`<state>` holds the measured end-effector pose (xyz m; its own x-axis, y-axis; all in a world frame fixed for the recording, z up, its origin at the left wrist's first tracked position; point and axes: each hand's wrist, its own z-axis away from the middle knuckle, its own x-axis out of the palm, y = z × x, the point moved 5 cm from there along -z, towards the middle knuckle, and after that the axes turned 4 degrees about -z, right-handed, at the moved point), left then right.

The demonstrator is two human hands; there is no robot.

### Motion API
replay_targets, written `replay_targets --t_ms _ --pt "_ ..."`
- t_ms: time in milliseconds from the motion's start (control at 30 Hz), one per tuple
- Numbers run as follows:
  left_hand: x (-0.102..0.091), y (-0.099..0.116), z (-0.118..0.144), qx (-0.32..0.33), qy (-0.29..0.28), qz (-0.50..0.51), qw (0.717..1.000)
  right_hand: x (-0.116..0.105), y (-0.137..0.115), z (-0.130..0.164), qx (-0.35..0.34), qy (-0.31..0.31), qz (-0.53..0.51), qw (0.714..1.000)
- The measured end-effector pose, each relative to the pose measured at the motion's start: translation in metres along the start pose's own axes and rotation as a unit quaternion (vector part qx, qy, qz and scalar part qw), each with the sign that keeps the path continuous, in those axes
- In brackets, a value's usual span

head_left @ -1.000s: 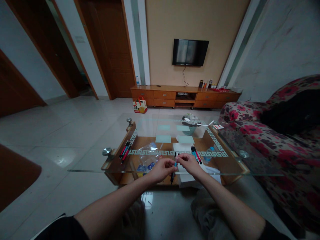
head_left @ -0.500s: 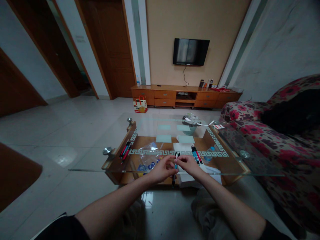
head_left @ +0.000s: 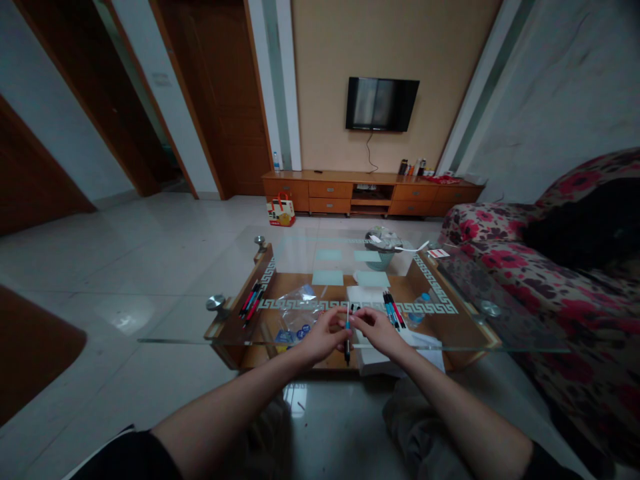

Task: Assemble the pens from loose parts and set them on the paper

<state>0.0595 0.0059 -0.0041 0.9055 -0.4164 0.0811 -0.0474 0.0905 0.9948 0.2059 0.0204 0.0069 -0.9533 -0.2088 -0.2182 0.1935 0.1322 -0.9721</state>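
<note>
My left hand (head_left: 323, 335) and my right hand (head_left: 376, 330) meet over the near edge of a glass coffee table (head_left: 175, 327). Between them they hold a pen (head_left: 347, 341) nearly upright, its dark barrel hanging below the fingers and a thin light refill sticking up above them. My left hand grips the barrel; my right hand pinches the upper part. A clear plastic bag (head_left: 299, 313) with blue bits lies just left of my hands. Several pens (head_left: 391, 309) lie on white paper to the right, and more pens (head_left: 251, 300) at the table's left end.
A small bowl (head_left: 383, 245) with clutter stands at the table's far end. A floral sofa (head_left: 555, 287) runs along the right. A wooden TV cabinet (head_left: 370, 194) and wall television (head_left: 381, 104) are at the back. A paper bag (head_left: 281, 210) stands on the tiled floor.
The pen has swung from slanted to nearly upright, and a thin refill now sticks up above my fingers. Both hands stayed in place over the table edge.
</note>
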Motion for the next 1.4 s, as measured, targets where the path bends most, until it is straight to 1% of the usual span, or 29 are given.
replay_targets --t_ms 67,167,233,367,500,600,733,933,1033,1200,1267,1333,1400 --pt "-0.004 0.004 -0.001 -0.001 0.043 0.030 0.999 -0.001 -0.007 0.004 -0.033 -0.004 0.045 0.998" --pt "-0.013 0.009 -0.001 0.004 0.102 0.068 0.992 0.006 -0.017 0.014 -0.090 -0.073 0.121 0.986" --pt "-0.019 0.010 -0.002 0.013 0.124 0.077 0.989 0.011 -0.020 0.020 -0.118 -0.109 0.166 0.973" --pt "-0.025 0.007 -0.002 0.028 0.146 0.060 0.987 0.018 -0.022 0.024 -0.143 -0.130 0.216 0.957" --pt "-0.023 0.004 -0.002 0.038 0.129 0.049 0.990 0.018 -0.024 0.022 -0.152 -0.133 0.214 0.956" --pt "-0.021 0.005 -0.002 0.044 0.120 0.045 0.991 0.017 -0.025 0.022 -0.148 -0.130 0.209 0.958" --pt "-0.020 0.006 -0.002 0.044 0.124 0.037 0.991 0.016 -0.024 0.022 -0.144 -0.123 0.202 0.961" --pt "-0.018 0.008 -0.001 0.041 0.112 0.035 0.992 0.017 -0.017 0.019 -0.119 -0.120 0.168 0.971" --pt "-0.018 0.008 -0.002 0.039 0.114 0.039 0.992 0.017 -0.014 0.018 -0.110 -0.120 0.157 0.974" --pt "-0.018 0.008 -0.003 0.043 0.123 0.033 0.991 0.018 -0.011 0.018 -0.103 -0.129 0.161 0.973" --pt "-0.019 0.008 -0.003 0.045 0.124 0.032 0.991 0.014 -0.009 0.015 -0.108 -0.130 0.178 0.969" --pt "-0.019 0.008 -0.003 0.047 0.122 0.033 0.991 0.004 -0.006 0.009 -0.120 -0.096 0.207 0.966" --pt "-0.019 0.009 -0.002 0.049 0.119 0.032 0.991 -0.015 -0.002 0.000 -0.127 -0.011 0.240 0.962"
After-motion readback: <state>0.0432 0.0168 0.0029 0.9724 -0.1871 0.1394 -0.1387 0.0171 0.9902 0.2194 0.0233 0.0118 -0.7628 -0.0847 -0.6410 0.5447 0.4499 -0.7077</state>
